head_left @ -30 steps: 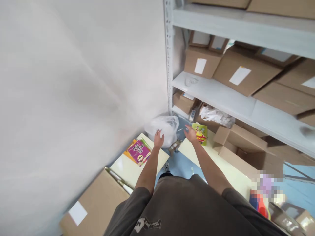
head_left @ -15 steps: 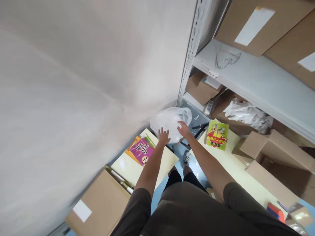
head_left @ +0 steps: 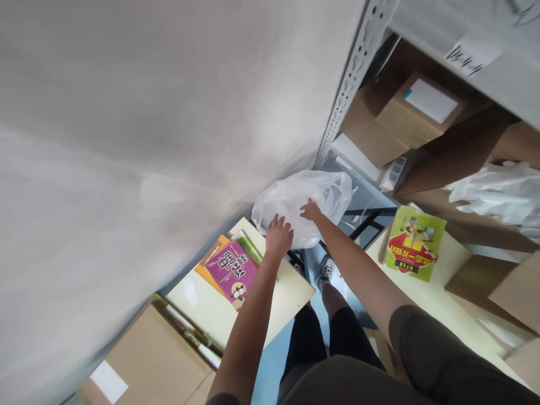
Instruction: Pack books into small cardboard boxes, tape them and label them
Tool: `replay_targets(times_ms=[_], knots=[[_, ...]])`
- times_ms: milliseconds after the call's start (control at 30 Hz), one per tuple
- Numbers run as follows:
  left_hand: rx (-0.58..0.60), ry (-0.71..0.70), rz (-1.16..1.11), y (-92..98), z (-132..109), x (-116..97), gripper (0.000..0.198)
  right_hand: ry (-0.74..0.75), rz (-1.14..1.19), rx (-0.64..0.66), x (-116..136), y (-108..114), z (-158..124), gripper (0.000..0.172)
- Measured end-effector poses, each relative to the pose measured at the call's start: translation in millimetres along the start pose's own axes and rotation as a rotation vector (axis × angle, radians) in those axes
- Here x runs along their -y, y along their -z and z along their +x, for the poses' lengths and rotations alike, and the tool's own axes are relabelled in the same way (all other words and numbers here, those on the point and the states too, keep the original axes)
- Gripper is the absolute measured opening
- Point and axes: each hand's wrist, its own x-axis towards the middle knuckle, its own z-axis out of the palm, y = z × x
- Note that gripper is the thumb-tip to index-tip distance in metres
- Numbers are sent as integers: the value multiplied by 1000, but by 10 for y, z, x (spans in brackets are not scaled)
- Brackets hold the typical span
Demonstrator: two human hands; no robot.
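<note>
A crumpled white plastic bag (head_left: 295,199) sits in the corner between the wall and the metal shelf post. My left hand (head_left: 278,236) rests on the bag's near lower side with fingers curled against the plastic. My right hand (head_left: 311,211) lies on the middle of the bag, its fingers bent onto it. Left of my left arm, a purple book (head_left: 232,271) lies on an orange one atop a pale yellow table (head_left: 211,304). A yellow-green book (head_left: 415,243) lies on the second pale table (head_left: 447,298) to the right.
A metal shelf rack (head_left: 358,73) holds cardboard boxes (head_left: 415,109) and another white plastic bag (head_left: 498,191). A labelled cardboard box (head_left: 143,365) stands at the lower left by the wall. Blue floor and my shoe (head_left: 325,269) show between the two tables.
My view has tilted down and come closer to the corner. Both hands have settled further onto the white plastic bag; the right one moved from its edge to its middle.
</note>
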Motion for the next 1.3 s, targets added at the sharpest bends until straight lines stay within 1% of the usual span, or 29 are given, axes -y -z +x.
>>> replay_targets(times_ms=[100, 200, 300, 400, 500, 633, 733, 800, 867, 967, 1033, 1100, 1133, 1167, 1267, 1300], knots=[[-136, 23, -29, 69, 89, 83, 34, -80, -49, 47, 19, -126, 188, 49], [-219, 9, -77, 148, 137, 159, 40, -100, -94, 6, 59, -191, 203, 51], [-249, -15, -127, 219, 139, 199, 40, -59, -116, -60, 95, -158, 51, 50], [-249, -11, -161, 295, 112, 175, 39, 4, -91, -113, 94, -34, -238, 50], [-225, 9, -180, 389, 79, 97, 37, 69, 28, -205, 60, 143, -592, 44], [-182, 21, -215, 554, 4, -37, 37, 126, 328, -365, 52, 417, -1053, 32], [-172, 19, -251, 713, -95, -135, 38, 152, 551, -487, 148, 655, -1391, 23], [-165, 25, -282, 832, -172, -189, 41, 176, 683, -559, 266, 842, -1633, 22], [-168, 40, -321, 959, -237, -226, 48, 225, 777, -618, 409, 1057, -1898, 24], [-223, 69, -428, 1164, -264, -250, 67, 309, 811, -685, 635, 1406, -2331, 31], [-268, 81, -544, 1314, -220, -265, 82, 321, 794, -711, 774, 1616, -2620, 41], [-276, 95, -670, 1475, -148, -307, 91, 312, 794, -708, 888, 1774, -2880, 55], [-263, 101, -720, 1557, -114, -343, 89, 314, 806, -704, 930, 1830, -2993, 59], [-242, 101, -754, 1640, -89, -389, 81, 322, 821, -704, 961, 1873, -3091, 57], [-197, 55, -789, 1884, -99, -559, 35, 368, 860, -755, 994, 1956, -3293, 33], [-210, 35, -795, 1964, -130, -616, 26, 364, 862, -783, 993, 1981, -3330, 28]])
